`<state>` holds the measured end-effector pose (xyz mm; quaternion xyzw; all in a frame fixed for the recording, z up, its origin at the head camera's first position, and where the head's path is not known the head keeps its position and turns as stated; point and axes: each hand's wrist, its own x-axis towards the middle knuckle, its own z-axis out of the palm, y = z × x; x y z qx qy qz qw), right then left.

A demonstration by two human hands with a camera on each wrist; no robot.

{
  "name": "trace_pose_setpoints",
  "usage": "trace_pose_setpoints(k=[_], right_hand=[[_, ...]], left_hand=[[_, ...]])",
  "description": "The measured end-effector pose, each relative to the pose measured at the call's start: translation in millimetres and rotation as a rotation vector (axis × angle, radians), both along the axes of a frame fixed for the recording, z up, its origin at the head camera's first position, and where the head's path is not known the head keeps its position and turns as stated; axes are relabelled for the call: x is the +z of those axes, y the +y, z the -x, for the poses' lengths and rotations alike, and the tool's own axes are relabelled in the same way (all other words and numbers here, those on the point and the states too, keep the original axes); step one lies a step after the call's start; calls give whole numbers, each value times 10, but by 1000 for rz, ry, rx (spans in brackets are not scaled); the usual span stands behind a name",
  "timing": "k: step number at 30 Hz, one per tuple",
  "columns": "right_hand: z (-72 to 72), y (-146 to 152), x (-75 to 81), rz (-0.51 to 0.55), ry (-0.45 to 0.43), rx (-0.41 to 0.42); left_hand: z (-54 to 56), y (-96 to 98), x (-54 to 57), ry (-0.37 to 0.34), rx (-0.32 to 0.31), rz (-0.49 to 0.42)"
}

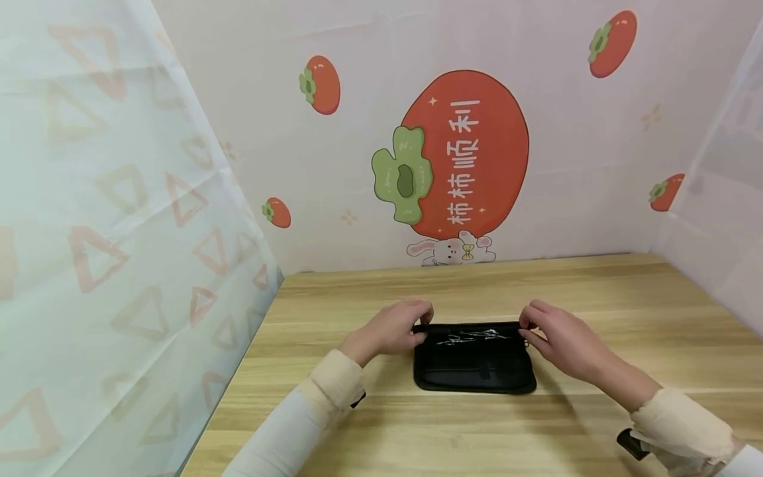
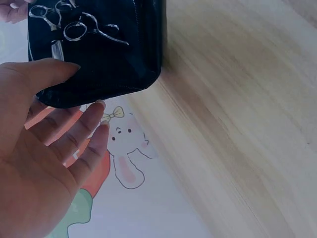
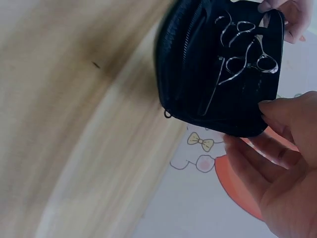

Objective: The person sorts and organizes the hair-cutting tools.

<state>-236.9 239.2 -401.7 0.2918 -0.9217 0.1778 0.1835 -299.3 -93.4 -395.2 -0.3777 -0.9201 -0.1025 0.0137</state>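
A black zip case (image 1: pixel 477 379) lies opened out on the wooden table, its far flap tilted up. My left hand (image 1: pixel 393 329) holds the flap's left corner, thumb on the inner face and fingers behind it. At the opposite corner, my right hand (image 1: pixel 557 338) pinches the flap the same way. Inside the flap sit two pairs of silver scissors, their looped handles (image 2: pixel 75 30) showing in both wrist views. Beside them is a slim straight metal piece (image 3: pixel 213 87). The scissors' blades are mostly hidden. A small zip pull (image 3: pixel 167 114) hangs at the case's edge.
The wooden table (image 1: pixel 334 298) runs back to a white wall sheet (image 1: pixel 352 159) printed with persimmons and a rabbit. Another patterned sheet (image 1: pixel 143 252) hangs along the left side, and a pale one (image 1: pixel 727 192) borders the right.
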Motion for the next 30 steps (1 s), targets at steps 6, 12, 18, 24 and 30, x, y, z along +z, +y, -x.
trace_pose_setpoints(k=[6, 12, 18, 24, 30], right_hand=[[-107, 13, -68, -37, 117, 4], [-184, 12, -184, -76, 281, 88], [-222, 23, -281, -112, 374, 157], [-213, 48, -349, -110, 431, 204], [-221, 82, -412, -124, 450, 238]], left_hand=[[-84, -8, 39, -37, -31, 41], [-175, -14, 9, -60, -47, 89], [-256, -14, -25, -53, -66, 109], [-338, 9, -41, -26, -78, 145], [-403, 20, -90, -17, -91, 171]])
